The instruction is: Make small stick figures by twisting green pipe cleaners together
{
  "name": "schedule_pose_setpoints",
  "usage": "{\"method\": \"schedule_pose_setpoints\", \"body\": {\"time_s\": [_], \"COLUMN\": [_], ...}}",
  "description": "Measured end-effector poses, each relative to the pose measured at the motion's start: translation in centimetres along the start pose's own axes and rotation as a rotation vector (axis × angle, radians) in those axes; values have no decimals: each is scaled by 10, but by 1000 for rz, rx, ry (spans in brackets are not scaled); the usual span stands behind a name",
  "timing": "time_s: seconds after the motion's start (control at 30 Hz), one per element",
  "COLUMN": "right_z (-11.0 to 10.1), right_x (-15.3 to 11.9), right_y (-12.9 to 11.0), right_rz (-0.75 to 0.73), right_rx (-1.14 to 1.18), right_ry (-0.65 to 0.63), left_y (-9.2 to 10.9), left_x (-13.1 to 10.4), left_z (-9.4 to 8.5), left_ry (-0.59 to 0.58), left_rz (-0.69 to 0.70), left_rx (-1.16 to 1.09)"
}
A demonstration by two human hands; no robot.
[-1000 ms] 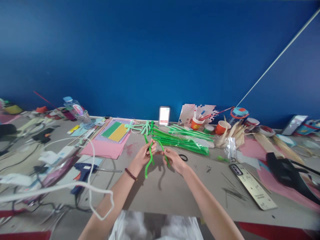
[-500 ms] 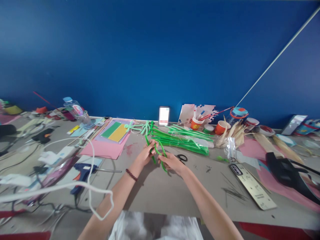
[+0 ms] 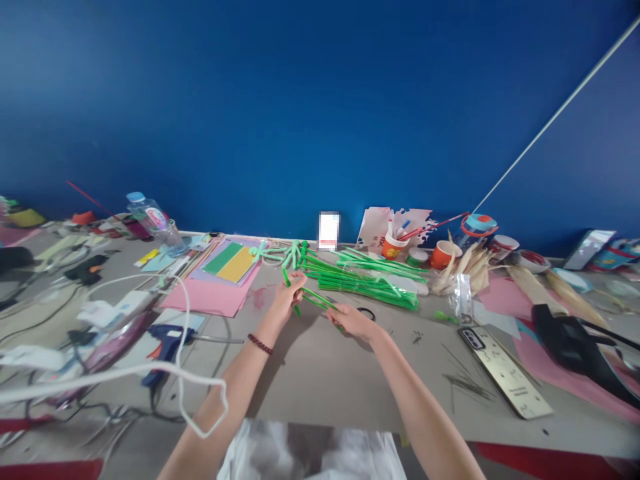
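Green pipe cleaners (image 3: pixel 319 299) stretch between my two hands above the grey table. My left hand (image 3: pixel 291 293) is closed around them, with one end poking up past the thumb and another hanging below. On the other side, my right hand (image 3: pixel 352 321) pinches the lower right ends. Just behind it lie black-handled scissors (image 3: pixel 368 313), partly hidden by the hand. A bundle of green pipe cleaners (image 3: pixel 365 283) rests beyond my hands, partly in clear plastic. Shaped light-green pipe cleaner pieces (image 3: pixel 274 253) sit behind my left hand.
To the left are a blue glue gun (image 3: pixel 167 347), a white cable (image 3: pixel 187 300), pink paper (image 3: pixel 210 298) and a plastic bottle (image 3: pixel 150 213). A phone (image 3: pixel 505 373), paper cups (image 3: pixel 445 255), dried husks (image 3: pixel 473 270) and a black tape dispenser-like object (image 3: pixel 555 340) lie right.
My hands have drawn slightly apart, the right one moving right. The pipe cleaners between them went from a curved loop to nearly straight.
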State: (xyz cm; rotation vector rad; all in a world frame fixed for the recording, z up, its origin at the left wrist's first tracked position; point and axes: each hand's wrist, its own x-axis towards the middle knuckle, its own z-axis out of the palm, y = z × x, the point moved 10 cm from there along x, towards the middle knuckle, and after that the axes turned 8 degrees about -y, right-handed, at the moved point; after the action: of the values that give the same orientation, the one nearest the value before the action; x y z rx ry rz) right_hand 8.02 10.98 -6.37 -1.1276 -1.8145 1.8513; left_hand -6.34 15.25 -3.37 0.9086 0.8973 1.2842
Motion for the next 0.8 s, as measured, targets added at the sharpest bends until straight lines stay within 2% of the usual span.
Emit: {"method": "schedule_pose_setpoints", "body": {"time_s": [0.17, 0.27, 0.5, 0.57, 0.7, 0.8], "right_z": [-8, -10, -20, -19, -23, -28], "right_x": [1, 0, -6, -7, -9, -17], "right_y": [-3, -9, -23, -24, -24, -31], "right_rz": [0, -16, -146, -182, -163, -181], "right_rx": [-303, -395, -598, -602, -601, -533], "right_ry": [49, 81, 212, 219, 263, 287], "left_y": [11, 28, 45, 44, 20, 7], "left_x": [-7, -13, -25, -27, -22, -16], "left_z": [-14, -8, 30, 38, 46, 37], "left_ry": [192, 207, -40, -115, -285, -265], "left_rz": [40, 140, 308, 354, 237, 93], "left_rx": [350, 534, 660, 716, 754, 560]}}
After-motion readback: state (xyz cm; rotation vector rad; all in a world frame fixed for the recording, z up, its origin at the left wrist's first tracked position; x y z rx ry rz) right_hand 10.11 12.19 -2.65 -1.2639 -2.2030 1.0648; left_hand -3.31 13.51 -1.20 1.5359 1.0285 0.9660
